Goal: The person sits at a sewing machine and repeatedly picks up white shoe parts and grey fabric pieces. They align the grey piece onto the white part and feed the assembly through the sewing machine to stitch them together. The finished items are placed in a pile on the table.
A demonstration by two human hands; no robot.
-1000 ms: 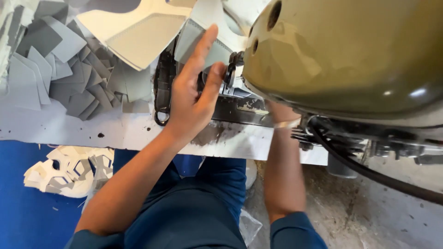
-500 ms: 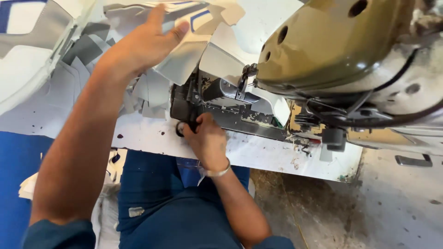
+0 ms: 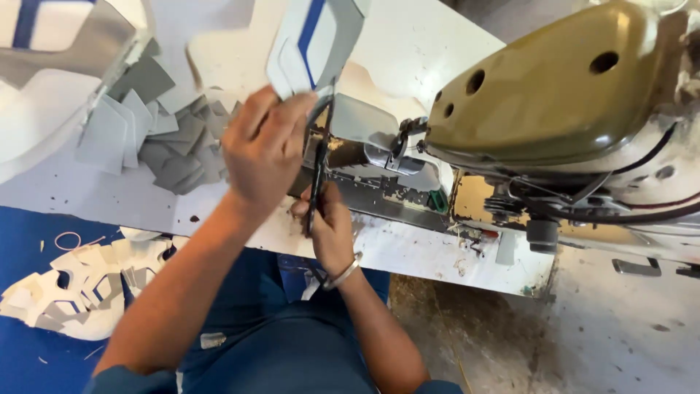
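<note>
My left hand pinches the lower edge of a white cut piece with a blue stripe, held up over the table. My right hand, with a metal bangle at the wrist, grips black scissors whose blades point up at the bottom of that piece. Both hands are in front of the olive-green sewing machine, close to its needle area.
A heap of grey cut pieces lies on the white table to the left. White offcuts lie on the blue floor below. More white and blue pieces sit at far left. A concrete floor is at lower right.
My left hand came back from the far pile with the striped piece. My right hand lifted the scissors from the table edge up to it. The view shifted.
</note>
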